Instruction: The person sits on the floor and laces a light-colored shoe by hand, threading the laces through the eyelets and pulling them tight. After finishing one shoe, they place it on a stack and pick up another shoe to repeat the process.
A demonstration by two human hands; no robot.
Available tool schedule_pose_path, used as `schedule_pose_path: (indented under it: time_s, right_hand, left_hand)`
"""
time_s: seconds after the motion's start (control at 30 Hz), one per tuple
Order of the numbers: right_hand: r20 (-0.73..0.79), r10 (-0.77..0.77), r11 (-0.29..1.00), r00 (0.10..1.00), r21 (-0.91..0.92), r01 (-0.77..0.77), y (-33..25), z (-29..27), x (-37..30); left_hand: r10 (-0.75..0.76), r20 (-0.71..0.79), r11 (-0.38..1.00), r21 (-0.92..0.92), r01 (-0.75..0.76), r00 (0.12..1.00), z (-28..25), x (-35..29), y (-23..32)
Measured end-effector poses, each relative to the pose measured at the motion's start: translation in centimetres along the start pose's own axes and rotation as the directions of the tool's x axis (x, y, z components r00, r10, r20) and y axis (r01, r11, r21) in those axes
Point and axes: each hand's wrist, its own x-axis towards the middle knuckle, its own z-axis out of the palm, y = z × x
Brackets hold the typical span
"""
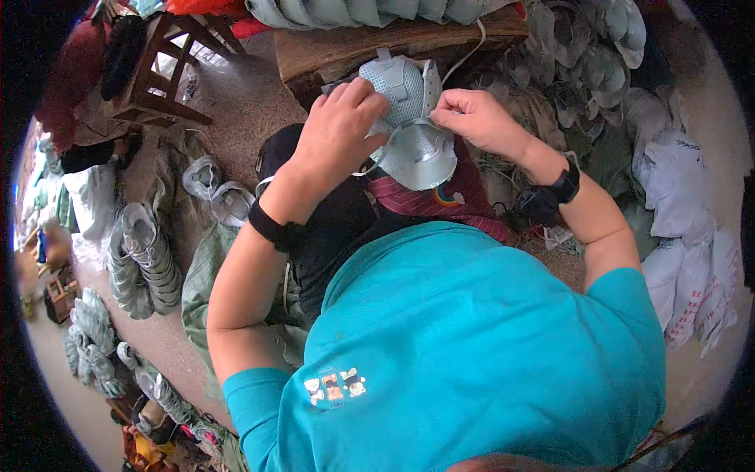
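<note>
A pale blue-grey shoe upper (417, 126) with a mesh front lies over my lap, on a maroon striped cloth (440, 200). My left hand (342, 130) grips its left side, fingers curled over the mesh part. My right hand (472, 114) pinches its right edge between thumb and fingers. Both wrists carry black bands. A thin pale cord (464, 59) runs from the piece up toward the wooden bench.
A wooden bench (370, 43) stands just beyond my hands, with stacked pale uppers (354, 12) on it. More stacks lie at left (145, 259) and upper right (598, 55). White sacks (684, 259) line the right. A wooden chair (161, 75) stands upper left.
</note>
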Motion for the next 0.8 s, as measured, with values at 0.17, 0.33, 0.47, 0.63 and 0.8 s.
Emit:
schedule_pose_path:
  time_s: [0.17, 0.33, 0.47, 0.63, 0.8]
  right_hand:
    - [0.041, -0.410, 0.618, 0.911, -0.722, 0.310, -1.7, 0.8, 0.3]
    - [0.364, -0.276, 0.376, 0.890, -0.811, 0.448, -3.8, -0.3, 1.5]
    - [0.332, -0.524, 0.432, 0.784, -0.690, 0.581, -4.9, -1.7, 2.3]
    - [0.517, -0.277, 0.578, 0.810, -0.584, 0.571, -5.8, -3.1, 4.3]
    - [0.635, -0.189, 0.636, 0.749, -0.502, 0.586, -5.8, -4.2, 5.9]
  left_hand:
    - [0.062, 0.128, 0.994, 0.078, -0.072, 0.990, 0.2, 0.6, -0.7]
    - [0.211, 0.099, 0.977, -0.046, -0.207, 0.973, 0.9, 0.6, -1.9]
    - [0.114, 0.004, 0.991, -0.071, -0.114, 0.993, 1.9, 0.2, -2.0]
    - [-0.137, -0.077, 0.904, -0.416, 0.093, 0.988, 3.2, 0.1, -1.1]
    - [-0.546, -0.025, 0.561, -0.753, 0.343, 0.837, 3.3, 1.0, 1.0]
